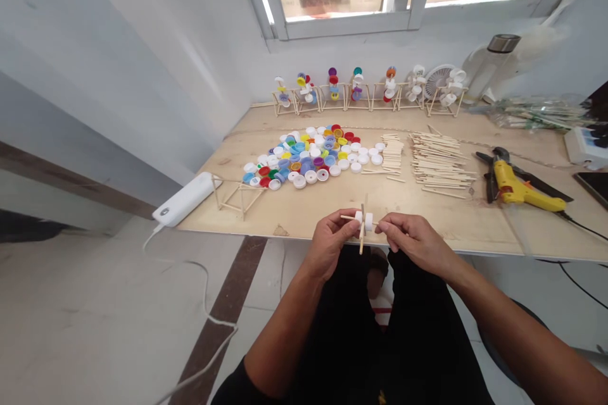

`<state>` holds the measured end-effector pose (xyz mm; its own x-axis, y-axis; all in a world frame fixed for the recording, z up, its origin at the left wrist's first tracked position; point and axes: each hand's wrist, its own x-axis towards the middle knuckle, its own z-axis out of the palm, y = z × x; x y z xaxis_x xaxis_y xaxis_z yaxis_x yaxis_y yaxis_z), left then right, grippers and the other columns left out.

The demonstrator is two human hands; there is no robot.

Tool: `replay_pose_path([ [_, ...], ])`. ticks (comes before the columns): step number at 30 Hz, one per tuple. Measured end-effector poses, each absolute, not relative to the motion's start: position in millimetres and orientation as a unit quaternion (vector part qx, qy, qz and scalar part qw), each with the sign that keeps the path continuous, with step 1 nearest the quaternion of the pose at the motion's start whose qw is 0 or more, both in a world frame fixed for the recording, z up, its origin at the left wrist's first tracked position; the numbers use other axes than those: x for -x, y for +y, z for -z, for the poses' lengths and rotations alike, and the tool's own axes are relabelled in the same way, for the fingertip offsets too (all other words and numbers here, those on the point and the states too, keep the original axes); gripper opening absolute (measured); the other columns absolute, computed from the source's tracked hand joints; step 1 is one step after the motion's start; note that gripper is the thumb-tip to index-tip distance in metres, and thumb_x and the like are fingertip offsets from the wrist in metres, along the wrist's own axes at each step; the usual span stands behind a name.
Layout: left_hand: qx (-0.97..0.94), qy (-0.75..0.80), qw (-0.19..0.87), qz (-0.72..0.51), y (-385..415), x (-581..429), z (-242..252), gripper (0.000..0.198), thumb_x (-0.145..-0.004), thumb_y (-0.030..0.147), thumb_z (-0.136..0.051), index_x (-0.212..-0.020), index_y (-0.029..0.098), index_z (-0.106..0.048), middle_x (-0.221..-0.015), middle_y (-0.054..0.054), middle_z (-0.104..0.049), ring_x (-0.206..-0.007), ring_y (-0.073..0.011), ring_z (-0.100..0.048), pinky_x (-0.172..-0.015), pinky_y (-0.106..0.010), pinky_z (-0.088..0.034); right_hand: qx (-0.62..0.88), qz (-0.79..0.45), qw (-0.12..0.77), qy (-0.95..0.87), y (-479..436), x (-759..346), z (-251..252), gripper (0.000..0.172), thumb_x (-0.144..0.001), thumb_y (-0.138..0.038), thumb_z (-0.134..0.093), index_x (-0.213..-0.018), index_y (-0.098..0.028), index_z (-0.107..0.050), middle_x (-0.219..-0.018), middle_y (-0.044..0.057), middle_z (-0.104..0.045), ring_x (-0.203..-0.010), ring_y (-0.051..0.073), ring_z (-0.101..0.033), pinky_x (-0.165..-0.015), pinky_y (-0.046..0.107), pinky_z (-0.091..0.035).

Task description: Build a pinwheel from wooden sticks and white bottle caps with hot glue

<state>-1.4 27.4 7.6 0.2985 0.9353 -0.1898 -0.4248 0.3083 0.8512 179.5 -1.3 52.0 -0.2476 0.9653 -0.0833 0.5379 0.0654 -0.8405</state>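
Between my hands, over the table's front edge, is a small wheel hub point(368, 221) made of white bottle caps, with thin wooden sticks point(361, 244) crossing it. My left hand point(331, 237) pinches the hub's left side, near a stick that pokes out leftward. With fingertips closed, my right hand point(412, 237) grips the stick end on the hub's right. The fingers partly hide both holds. To the left, an open stick frame point(232, 205) stands by the table edge.
Bottle caps point(304, 161) of many colours lie heaped mid-table. Beside them are stick piles point(439, 161) and a yellow glue gun point(522, 193). Several cap-wheel models point(333, 92) line the back, near a small fan point(437, 81) and a bottle point(494, 66). A white power strip point(187, 199) sits left.
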Motion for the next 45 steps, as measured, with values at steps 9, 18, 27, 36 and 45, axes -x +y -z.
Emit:
replay_pose_path([
  [9,-0.274,0.326,0.780,-0.458,21.3,4.5,-16.8,0.028,-0.063,0.027,-0.078,-0.084,0.013,-0.066,-0.071,-0.003,-0.065,-0.059,-0.0114,-0.058,-0.060,-0.024,-0.045,0.516,-0.403,0.295,-0.696,-7.4,-171.1,-59.5,0.046,-0.094,-0.043,-0.034,-0.061,-0.018,-0.053,-0.058,-0.002,-0.053,-0.053,0.009,-0.045,-0.054,0.023,-0.035],
  [18,-0.243,0.271,0.795,-0.485,21.6,8.0,-11.6,0.022,-0.066,0.026,-0.076,-0.081,0.013,-0.066,-0.073,-0.001,-0.062,-0.063,-0.0108,-0.058,-0.063,-0.023,-0.047,0.516,-0.406,0.304,-0.691,-11.4,-162.4,-73.8,0.043,-0.094,-0.036,-0.034,-0.059,-0.018,-0.052,-0.064,0.000,-0.059,-0.057,0.010,-0.049,-0.058,0.023,-0.037],
  [27,-0.238,0.283,0.791,-0.488,20.4,7.8,-15.7,0.022,-0.066,0.024,-0.077,-0.082,0.012,-0.066,-0.072,-0.002,-0.065,-0.061,-0.0102,-0.058,-0.062,-0.022,-0.048,0.522,-0.421,0.297,-0.680,-10.5,-158.0,-68.0,0.037,-0.094,-0.032,-0.035,-0.070,-0.018,-0.060,-0.057,-0.003,-0.054,-0.053,0.010,-0.046,-0.055,0.023,-0.036],
  [36,-0.254,0.306,0.778,-0.487,20.3,8.3,-13.6,0.030,-0.064,0.024,-0.079,-0.089,0.012,-0.067,-0.080,-0.004,-0.069,-0.067,-0.0124,-0.062,-0.065,-0.024,-0.048,0.532,-0.423,0.296,-0.671,-10.6,-158.2,-64.4,0.036,-0.093,-0.032,-0.037,-0.069,-0.018,-0.060,-0.057,-0.003,-0.055,-0.053,0.009,-0.046,-0.055,0.022,-0.035],
  [45,-0.248,0.315,0.767,-0.501,21.5,5.9,-16.5,0.024,-0.071,0.032,-0.072,-0.082,0.011,-0.068,-0.072,-0.003,-0.065,-0.061,-0.0126,-0.058,-0.059,-0.024,-0.047,0.536,-0.436,0.309,-0.654,-6.8,-157.1,-59.8,0.038,-0.093,-0.037,-0.037,-0.069,-0.018,-0.060,-0.055,-0.004,-0.053,-0.051,0.008,-0.045,-0.053,0.021,-0.035],
])
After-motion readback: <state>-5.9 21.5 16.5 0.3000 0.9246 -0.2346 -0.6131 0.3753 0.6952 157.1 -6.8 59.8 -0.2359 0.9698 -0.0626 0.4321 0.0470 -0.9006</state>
